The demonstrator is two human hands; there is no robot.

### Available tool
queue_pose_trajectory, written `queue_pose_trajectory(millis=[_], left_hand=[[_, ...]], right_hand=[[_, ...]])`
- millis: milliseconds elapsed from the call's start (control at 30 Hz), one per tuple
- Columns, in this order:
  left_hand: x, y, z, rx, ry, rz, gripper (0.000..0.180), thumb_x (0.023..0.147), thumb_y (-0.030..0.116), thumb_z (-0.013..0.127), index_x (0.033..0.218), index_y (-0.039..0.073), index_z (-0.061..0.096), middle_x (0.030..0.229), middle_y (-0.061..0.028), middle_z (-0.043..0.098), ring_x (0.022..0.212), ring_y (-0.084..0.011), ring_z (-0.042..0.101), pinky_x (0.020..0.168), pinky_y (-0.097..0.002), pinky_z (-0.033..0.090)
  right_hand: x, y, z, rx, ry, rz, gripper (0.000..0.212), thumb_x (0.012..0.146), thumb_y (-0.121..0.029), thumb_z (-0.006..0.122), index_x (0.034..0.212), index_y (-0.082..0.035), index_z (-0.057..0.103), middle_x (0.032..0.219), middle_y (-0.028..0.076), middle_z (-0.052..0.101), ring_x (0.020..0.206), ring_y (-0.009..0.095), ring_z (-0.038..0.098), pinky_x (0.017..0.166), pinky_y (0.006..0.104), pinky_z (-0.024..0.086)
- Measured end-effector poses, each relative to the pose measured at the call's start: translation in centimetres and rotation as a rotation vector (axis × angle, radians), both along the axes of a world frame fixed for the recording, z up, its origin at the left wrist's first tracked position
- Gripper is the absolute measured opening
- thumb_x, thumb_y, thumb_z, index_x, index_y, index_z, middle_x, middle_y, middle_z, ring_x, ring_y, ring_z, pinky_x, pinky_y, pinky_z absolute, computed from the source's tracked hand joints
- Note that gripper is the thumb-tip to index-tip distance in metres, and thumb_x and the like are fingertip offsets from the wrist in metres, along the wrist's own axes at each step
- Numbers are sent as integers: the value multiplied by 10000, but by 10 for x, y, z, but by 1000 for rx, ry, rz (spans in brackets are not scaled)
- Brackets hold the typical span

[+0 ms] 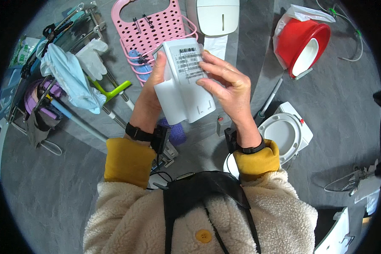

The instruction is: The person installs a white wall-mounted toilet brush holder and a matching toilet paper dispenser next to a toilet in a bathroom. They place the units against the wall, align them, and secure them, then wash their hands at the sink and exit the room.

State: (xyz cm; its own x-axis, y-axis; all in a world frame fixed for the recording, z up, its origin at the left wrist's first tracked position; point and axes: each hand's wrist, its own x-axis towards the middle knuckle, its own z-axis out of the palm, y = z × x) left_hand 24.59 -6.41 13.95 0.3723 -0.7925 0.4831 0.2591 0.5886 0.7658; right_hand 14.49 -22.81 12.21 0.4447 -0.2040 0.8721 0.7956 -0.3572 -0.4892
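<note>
A white box-like plastic piece (164, 46) is held up in front of me, tilted a little. Over its face lies a clear film with dark print (197, 99), curling out at the lower end. My left hand (153, 86) grips the piece from the left side, its thumb along the edge and the other fingers hidden behind. With bent fingers my right hand (230, 82) holds its right side, fingertips pressed on the printed film. Dark straps circle both wrists.
Beyond the piece lies a pink perforated basket (154, 36), beside a white bin (218, 17). At left are mop poles (78, 120), a light blue cloth (67, 76) and a white glove (93, 59). A red bowl-shaped container (298, 46) and a white potty-like seat (281, 133) stand at right.
</note>
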Motion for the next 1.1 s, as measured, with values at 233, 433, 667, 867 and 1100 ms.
queue_pose_trajectory(millis=[233, 433, 667, 867, 1100], left_hand=[[-5, -12, 6, 77, -4, 144, 739, 1007, 581, 425, 1456, -5, 380, 1370, -187, 546, 1210, -274, 599, 990, -402, 532], [4, -27, 9, 42, 21, 138, 754, 971, 599, 501, 1434, 10, 412, 1318, -165, 582, 1167, -268, 621, 975, -395, 541], [-4, -32, 15, 59, 110, 158, 732, 988, 616, 442, 1425, 29, 440, 1324, -157, 586, 1167, -266, 621, 963, -406, 541], [-11, -26, 18, 64, 124, 167, 709, 1042, 599, 244, 1434, 40, 436, 1307, -163, 592, 1159, -272, 626, 946, -407, 542], [14, 5, 6, -75, 132, -72, 796, 1012, 657, 207, 1478, 31, 365, 1380, -183, 538, 1231, -310, 578, 1015, -433, 506]], right_hand=[[-24, -12, -19, 165, 123, 49, 262, 852, -18, 738, 1113, -25, 738, 1246, 139, 666, 1017, 161, 676, 850, 278, 570], [-50, -11, -38, -44, 160, -115, 335, 825, -11, 751, 1158, -9, 710, 1291, 169, 639, 1101, 206, 653, 887, 296, 540], [-51, 0, -46, -295, -52, -431, 397, 741, -39, 810, 1129, -78, 736, 1239, 143, 660, 975, 265, 689, 732, 319, 572], [-40, 7, -41, -296, -195, -498, 319, 759, 42, 774, 1064, -50, 756, 1144, 164, 696, 861, 235, 689, 674, 283, 549], [-26, 22, -39, -359, -220, -448, 301, 736, 30, 777, 1025, -54, 761, 1120, 155, 698, 1006, 313, 698, 780, 341, 585]])
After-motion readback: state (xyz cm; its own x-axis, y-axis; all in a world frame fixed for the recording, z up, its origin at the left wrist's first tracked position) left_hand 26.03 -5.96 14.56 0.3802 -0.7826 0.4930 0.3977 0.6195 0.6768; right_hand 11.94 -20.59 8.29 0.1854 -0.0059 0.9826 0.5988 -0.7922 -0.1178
